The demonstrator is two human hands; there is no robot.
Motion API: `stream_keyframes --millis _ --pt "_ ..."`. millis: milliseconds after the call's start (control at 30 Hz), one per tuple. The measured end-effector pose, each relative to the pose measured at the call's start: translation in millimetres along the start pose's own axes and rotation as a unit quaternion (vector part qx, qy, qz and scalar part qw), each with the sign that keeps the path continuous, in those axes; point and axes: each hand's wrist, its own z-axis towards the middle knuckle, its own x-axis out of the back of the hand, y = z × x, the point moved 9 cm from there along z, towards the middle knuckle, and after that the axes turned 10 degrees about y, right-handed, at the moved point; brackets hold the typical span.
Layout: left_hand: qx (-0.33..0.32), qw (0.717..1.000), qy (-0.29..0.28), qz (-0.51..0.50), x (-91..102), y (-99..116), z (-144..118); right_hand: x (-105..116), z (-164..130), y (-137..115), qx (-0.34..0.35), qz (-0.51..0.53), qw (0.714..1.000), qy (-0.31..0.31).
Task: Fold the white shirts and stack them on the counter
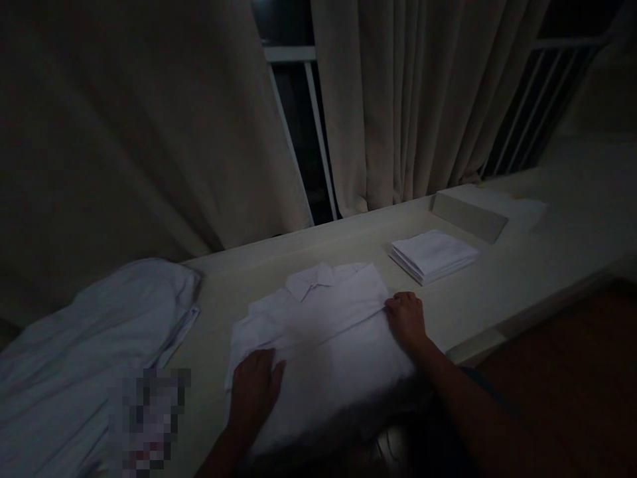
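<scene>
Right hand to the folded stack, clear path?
Probably yes. The right hand rests on the shirt's right edge, and only bare counter lies between it and the folded stack.

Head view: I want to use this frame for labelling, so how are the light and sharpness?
Head view: very dim and underexposed; the white shirt under the left hand and right hand and the folded stack stay readable; curtains fall into shadow; edges soft and grainy; a pixelated patch lower left; no glare.
</scene>
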Motion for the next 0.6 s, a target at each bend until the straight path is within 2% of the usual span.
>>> stream_keyframes --millis 133,233,333,433,500,600 --pt "0.036 0.998 0.040 0.019 11.9 -6.6 2.5 -2.1 1.7 9.0 -0.013 -0.007 1.000 0.002" --pt "0.095 0.994 0.047 0.011 9.2 -26.2 6.8 -5.4 -0.8 9.4 -0.011 -0.011 1.000 -0.004" --pt "0.172 0.985 -0.016 -0.006 -8.3 -57.2 17.5 -6.0 -1.5 10.4 -0.017 -0.015 1.000 0.008" --pt "0.195 0.974 -0.097 -0.058 -26.1 -76.3 31.4 -6.7 1.1 12.0 -0.022 -0.009 1.000 0.014" --pt "0.208 0.968 -0.113 -0.082 -27.2 -84.7 37.9 -7.0 3.8 16.6 -0.045 -0.009 0.999 0.017" --pt "0.235 0.964 -0.093 -0.083 -17.2 -92.7 37.9 -10.1 5.7 23.5 -0.085 -0.010 0.996 0.004"
